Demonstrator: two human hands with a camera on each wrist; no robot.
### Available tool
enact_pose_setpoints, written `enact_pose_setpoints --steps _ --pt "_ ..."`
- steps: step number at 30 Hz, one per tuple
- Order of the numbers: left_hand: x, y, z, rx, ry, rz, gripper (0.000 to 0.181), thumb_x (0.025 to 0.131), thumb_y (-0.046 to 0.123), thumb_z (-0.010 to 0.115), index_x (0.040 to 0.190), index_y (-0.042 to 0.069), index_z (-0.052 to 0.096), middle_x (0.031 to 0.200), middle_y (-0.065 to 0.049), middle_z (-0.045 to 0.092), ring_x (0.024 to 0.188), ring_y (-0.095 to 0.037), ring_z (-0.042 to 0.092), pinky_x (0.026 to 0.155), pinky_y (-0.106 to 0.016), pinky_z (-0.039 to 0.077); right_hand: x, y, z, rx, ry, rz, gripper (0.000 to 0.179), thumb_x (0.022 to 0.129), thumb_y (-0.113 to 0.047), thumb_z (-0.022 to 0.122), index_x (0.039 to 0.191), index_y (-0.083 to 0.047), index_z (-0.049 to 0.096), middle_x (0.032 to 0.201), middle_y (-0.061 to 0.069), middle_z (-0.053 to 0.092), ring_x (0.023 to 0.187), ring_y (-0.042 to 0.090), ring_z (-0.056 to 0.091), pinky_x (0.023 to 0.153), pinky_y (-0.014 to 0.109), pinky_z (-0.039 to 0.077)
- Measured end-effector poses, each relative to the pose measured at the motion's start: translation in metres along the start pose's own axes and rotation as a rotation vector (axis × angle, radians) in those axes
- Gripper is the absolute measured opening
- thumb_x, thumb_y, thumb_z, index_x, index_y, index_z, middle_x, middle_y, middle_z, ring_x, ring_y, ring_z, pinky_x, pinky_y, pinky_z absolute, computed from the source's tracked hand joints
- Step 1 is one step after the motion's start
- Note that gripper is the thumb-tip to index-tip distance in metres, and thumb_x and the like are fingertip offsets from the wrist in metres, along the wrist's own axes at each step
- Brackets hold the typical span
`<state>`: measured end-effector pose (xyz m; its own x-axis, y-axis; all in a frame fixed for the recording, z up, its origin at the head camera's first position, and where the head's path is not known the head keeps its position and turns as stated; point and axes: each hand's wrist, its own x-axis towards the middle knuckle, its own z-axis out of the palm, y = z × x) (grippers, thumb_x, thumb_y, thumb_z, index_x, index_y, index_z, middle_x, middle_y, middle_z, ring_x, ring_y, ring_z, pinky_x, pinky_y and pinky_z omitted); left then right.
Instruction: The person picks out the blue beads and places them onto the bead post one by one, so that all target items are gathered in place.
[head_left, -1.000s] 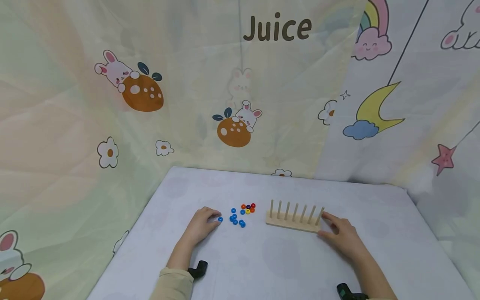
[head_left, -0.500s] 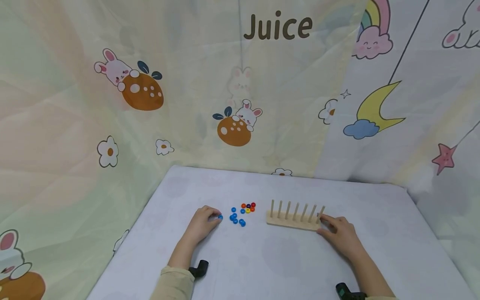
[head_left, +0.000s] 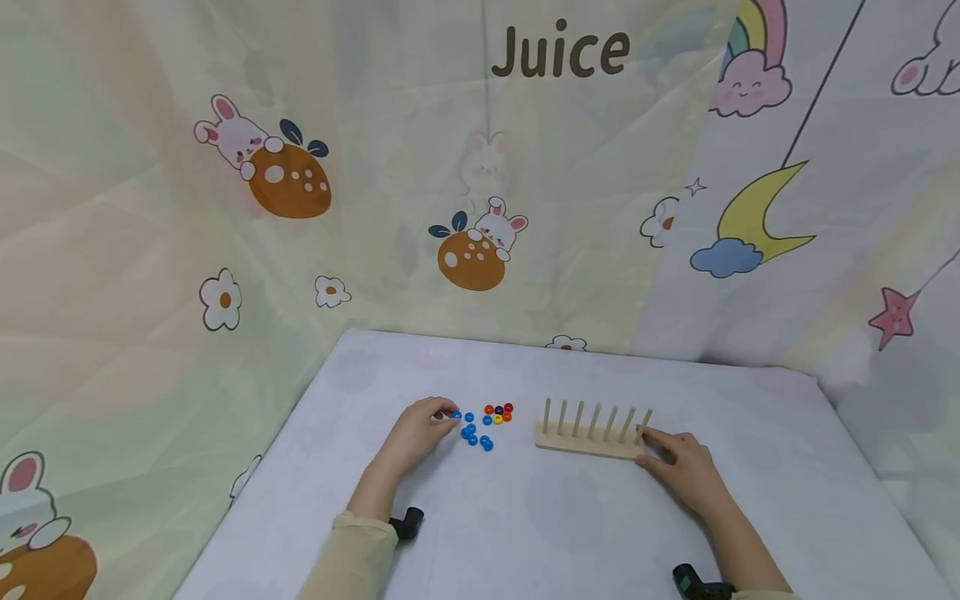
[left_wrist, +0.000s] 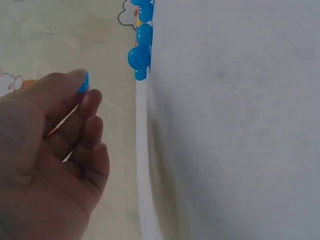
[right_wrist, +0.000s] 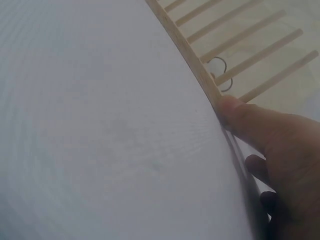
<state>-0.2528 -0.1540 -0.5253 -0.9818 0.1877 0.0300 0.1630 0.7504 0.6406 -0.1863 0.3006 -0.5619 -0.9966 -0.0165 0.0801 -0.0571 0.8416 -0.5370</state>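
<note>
My left hand [head_left: 417, 432] pinches a small blue bead [left_wrist: 84, 83] between thumb and forefinger, raised over the table in the left wrist view. Just to its right lie several loose blue beads [head_left: 472, 430]. Behind them is a small cluster of red, orange, yellow and purple beads [head_left: 498, 413]. A wooden rack [head_left: 588, 443] with a row of upright pegs stands right of the beads. My right hand [head_left: 686, 472] grips its right end, with the thumb on the near side of the base [right_wrist: 192, 59] and the fingers partly hidden behind.
A white cloth covers the table [head_left: 555, 517]. Behind it hangs a printed fabric backdrop [head_left: 375, 167]. Black wrist devices sit below the left hand [head_left: 408, 523] and the right hand [head_left: 701, 583].
My left hand has lifted the blue bead and moved up and to the right, close to the other blue beads. My right hand stays at the rack's end.
</note>
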Motion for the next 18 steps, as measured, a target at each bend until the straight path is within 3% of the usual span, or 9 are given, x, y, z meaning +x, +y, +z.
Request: enact_pose_setpoints --steps 6,11,18 --pt "0.010 0.024 -0.002 -0.038 -0.029 0.062 0.022 0.093 0.032 0.069 0.115 0.025 0.068 0.100 0.009 0.066 0.093 -0.014 0.057 0.082 -0.032 0.051 0.001 0.001 0.000 0.003 0.001 -0.005 0.071 0.087 -0.059 0.065 0.139 -0.011 0.056 0.121 0.023 0.061 0.111 0.042 0.054 0.085 0.062 0.043" --pt "0.017 0.047 -0.001 -0.132 -0.073 0.082 0.022 0.093 0.033 0.069 0.115 0.029 0.069 0.096 0.010 0.064 0.091 -0.015 0.056 0.075 -0.028 0.050 0.001 0.001 0.002 -0.009 0.017 -0.010 0.068 0.087 -0.056 0.067 0.138 -0.012 0.057 0.119 0.022 0.063 0.108 0.040 0.055 0.083 0.058 0.044" --pt "0.024 0.081 0.006 -0.204 -0.113 0.125 0.022 0.093 0.038 0.068 0.115 0.032 0.069 0.095 0.011 0.064 0.091 -0.015 0.056 0.074 -0.028 0.050 0.000 0.001 0.001 -0.009 0.020 -0.008 0.068 0.087 -0.057 0.067 0.137 -0.012 0.058 0.117 0.020 0.063 0.104 0.036 0.055 0.080 0.054 0.045"
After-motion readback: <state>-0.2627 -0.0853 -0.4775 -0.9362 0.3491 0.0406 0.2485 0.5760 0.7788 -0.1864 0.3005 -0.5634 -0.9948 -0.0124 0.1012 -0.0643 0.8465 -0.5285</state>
